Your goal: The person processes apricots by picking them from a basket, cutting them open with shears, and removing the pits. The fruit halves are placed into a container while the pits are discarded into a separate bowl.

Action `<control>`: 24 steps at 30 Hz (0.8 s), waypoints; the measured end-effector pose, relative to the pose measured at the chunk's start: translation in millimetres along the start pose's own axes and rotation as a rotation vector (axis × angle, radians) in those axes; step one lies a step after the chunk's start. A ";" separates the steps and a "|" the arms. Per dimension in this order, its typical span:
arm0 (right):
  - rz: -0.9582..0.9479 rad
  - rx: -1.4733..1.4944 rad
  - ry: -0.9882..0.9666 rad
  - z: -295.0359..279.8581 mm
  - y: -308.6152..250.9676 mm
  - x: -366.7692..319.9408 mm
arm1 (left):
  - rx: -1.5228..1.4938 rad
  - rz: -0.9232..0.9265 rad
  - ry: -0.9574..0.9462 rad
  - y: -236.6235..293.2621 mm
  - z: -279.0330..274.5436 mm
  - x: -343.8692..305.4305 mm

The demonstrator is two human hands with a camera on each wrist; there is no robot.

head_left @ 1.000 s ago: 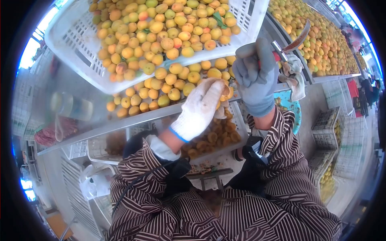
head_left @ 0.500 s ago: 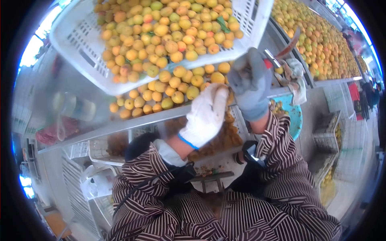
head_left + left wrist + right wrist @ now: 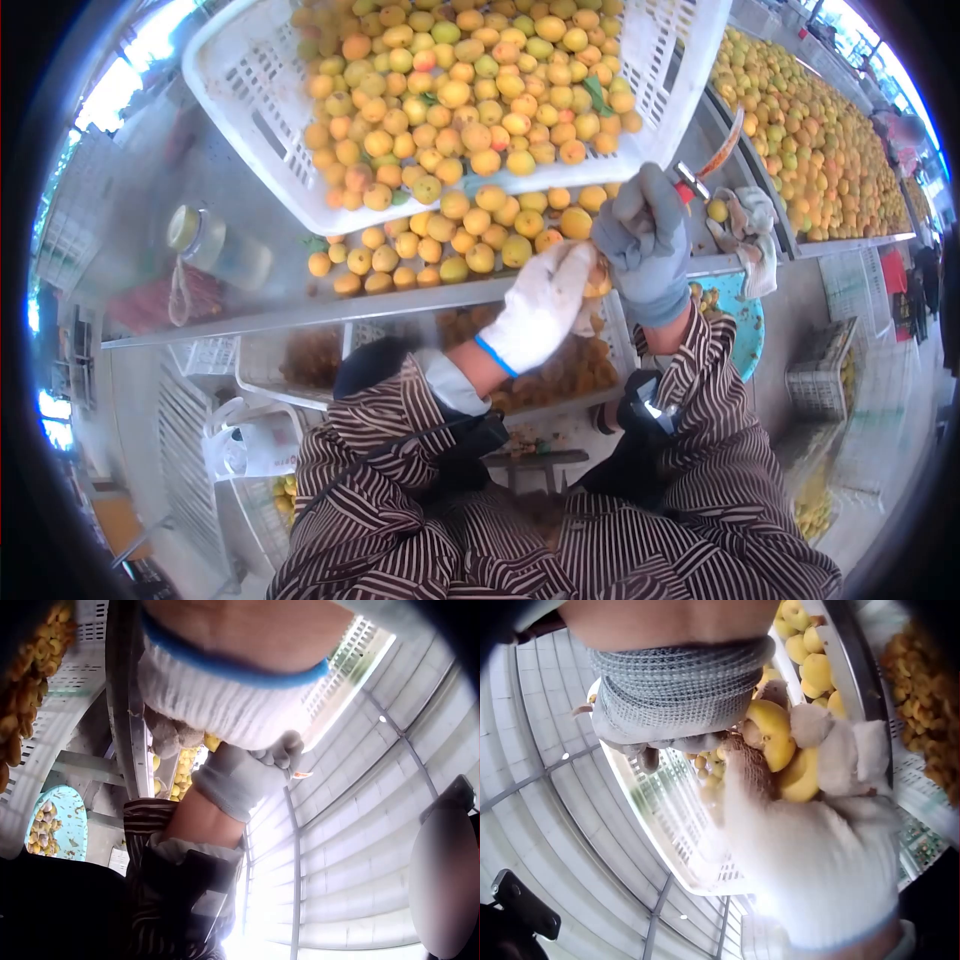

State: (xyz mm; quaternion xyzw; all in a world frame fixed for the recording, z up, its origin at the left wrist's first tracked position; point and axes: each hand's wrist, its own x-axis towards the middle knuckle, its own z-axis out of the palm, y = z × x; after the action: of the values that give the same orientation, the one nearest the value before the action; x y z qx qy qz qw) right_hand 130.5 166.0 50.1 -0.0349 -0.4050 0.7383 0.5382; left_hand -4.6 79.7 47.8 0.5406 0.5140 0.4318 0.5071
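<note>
My left hand (image 3: 540, 305), in a white glove with a blue cuff, grips a split apricot (image 3: 598, 280) over the table's front edge. In the right wrist view, the apricot's two yellow halves (image 3: 800, 776) lie apart between the white fingers, with a brown pit area in the upper one. Beside it, my right hand (image 3: 648, 250), in a grey glove, is curled round a red-handled knife (image 3: 722, 150) whose curved blade points up and away from the fruit. The right fingertips are close to the apricot; whether they touch it cannot be told.
A white crate (image 3: 270, 170) of whole apricots stands on the metal table, with loose apricots (image 3: 481, 258) before it. Below sits a crate of halves (image 3: 590, 370). A cloth (image 3: 755, 225), turquoise basin (image 3: 748, 325) and jar (image 3: 225, 250) flank the work. More apricots (image 3: 800, 150) fill the right.
The right hand has come down and left, closer to the left hand, with the knife still in it. The head view has shifted, so the crate appears farther right.
</note>
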 end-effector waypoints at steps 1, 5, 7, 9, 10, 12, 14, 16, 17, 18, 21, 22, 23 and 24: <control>0.009 -0.003 0.022 0.9 -0.2 -1.7 | -0.036 0.151 0.028 -11.1 1.3 -3.4; -0.008 -0.167 0.089 12.3 -0.2 -6.1 | 0.492 0.499 0.066 -25.5 -2.8 2.8; -0.034 -0.059 0.088 9.4 2.7 -4.9 | 0.393 0.447 0.057 -31.8 -1.9 6.5; 0.056 0.105 -0.038 11.2 0.7 -3.0 | 0.207 0.350 0.056 -36.1 -1.3 9.0; 0.024 0.094 0.120 16.0 3.0 -5.4 | 0.115 0.302 0.057 -37.7 -1.0 10.2; -0.010 0.083 0.281 19.4 -3.7 -4.0 | -0.066 0.205 0.055 -39.9 -0.7 12.1; 0.039 0.016 -0.111 6.9 -21.3 -0.1 | -0.244 0.103 0.049 -42.1 -1.1 13.4; 0.062 -0.381 0.009 17.6 -37.9 -5.4 | -0.429 -0.008 0.043 -44.6 0.3 14.1; 0.093 -0.775 0.131 24.2 -45.4 -9.9 | -0.637 -0.291 -0.066 -2.9 -11.0 4.3; -0.100 -1.411 -0.037 28.6 -46.8 -10.9 | -0.463 -0.104 -0.054 -14.8 -17.0 6.7; -0.283 -1.491 -0.258 7.0 -13.5 -19.1 | -0.147 0.211 0.020 -26.1 -23.2 11.7; 0.142 -1.142 -0.075 9.5 -11.5 -24.9 | -0.220 0.035 0.006 -17.9 -22.9 9.1; 0.147 -1.134 -0.056 9.5 -7.4 -27.6 | -0.215 0.020 -0.007 -16.2 -26.3 7.5; 0.017 -1.330 -0.031 8.3 -4.2 -29.0 | 0.334 0.377 0.079 -16.1 -32.8 7.1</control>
State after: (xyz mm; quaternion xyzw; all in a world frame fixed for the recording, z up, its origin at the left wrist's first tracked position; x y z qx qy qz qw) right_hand 141.8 137.9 47.2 -0.3521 -0.7817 0.3358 0.3902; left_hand -38.2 89.5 35.1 0.6859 0.4875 0.4486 0.3009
